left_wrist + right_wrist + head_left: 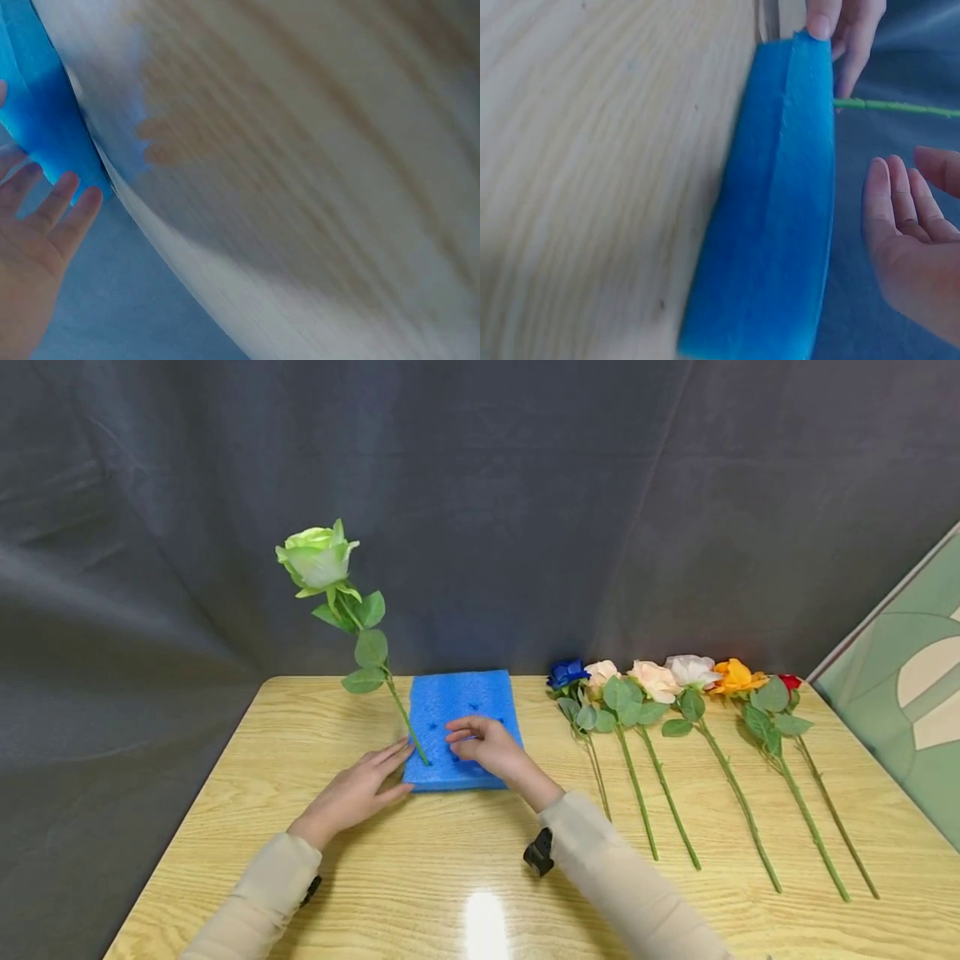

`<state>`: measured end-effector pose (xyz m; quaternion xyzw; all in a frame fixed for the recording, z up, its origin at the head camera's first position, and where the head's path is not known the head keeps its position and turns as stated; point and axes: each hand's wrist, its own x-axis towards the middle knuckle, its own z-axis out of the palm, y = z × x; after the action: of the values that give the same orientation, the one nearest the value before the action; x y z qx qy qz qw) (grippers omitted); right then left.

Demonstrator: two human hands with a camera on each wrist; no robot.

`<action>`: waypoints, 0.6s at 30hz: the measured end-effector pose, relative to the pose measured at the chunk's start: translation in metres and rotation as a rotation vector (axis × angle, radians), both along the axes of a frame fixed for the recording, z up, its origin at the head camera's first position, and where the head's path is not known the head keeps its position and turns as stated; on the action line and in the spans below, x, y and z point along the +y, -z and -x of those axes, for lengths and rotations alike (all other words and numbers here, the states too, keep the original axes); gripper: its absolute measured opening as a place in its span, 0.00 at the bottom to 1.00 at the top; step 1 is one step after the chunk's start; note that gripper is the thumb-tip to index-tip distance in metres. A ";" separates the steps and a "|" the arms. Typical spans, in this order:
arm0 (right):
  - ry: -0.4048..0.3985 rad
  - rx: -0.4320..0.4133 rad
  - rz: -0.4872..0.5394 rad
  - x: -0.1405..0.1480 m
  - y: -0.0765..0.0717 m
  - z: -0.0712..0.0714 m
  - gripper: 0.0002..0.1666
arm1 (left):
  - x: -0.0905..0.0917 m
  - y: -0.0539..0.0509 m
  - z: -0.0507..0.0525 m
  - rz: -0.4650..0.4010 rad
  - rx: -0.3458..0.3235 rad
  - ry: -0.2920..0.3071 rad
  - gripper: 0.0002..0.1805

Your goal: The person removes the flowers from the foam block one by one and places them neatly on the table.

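A blue foam block point(461, 691) with small holes lies on the table. One pale green rose point(318, 560) stands in its front left part, leaning to the left. My left hand point(356, 792) rests against the block's left side, fingers stretched out; in the right wrist view its thumb point(823, 21) touches the block's corner near the green stem point(892, 106). Above the block is my right hand point(491, 749), its fingers loosely bent and holding nothing. The right wrist view shows this hand point(919, 255) apart from both foam and stem.
On the right of the wooden table point(420, 877) lie several roses in a row: a blue rose point(566, 673), pinkish ones, a white rose point(692, 671), an orange rose point(738, 677) and a red rose point(790, 682). A dark curtain point(480, 510) hangs behind; a patterned panel point(900, 693) stands right.
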<state>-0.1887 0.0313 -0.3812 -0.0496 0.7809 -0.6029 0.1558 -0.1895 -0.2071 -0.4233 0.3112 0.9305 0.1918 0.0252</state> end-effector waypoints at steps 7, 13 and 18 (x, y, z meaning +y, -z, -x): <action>-0.016 0.010 0.032 -0.013 0.010 0.002 0.21 | -0.002 -0.002 0.001 0.000 -0.027 -0.014 0.34; -0.033 0.020 0.078 -0.025 0.015 0.002 0.24 | -0.003 -0.002 0.001 -0.006 -0.041 -0.015 0.34; -0.030 0.033 0.078 -0.033 0.016 0.001 0.25 | -0.003 -0.002 0.001 -0.020 -0.044 -0.013 0.33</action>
<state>-0.1900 -0.0013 -0.3976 -0.0773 0.7586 -0.6294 0.1497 -0.1909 -0.2101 -0.4212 0.3009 0.9298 0.2080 0.0412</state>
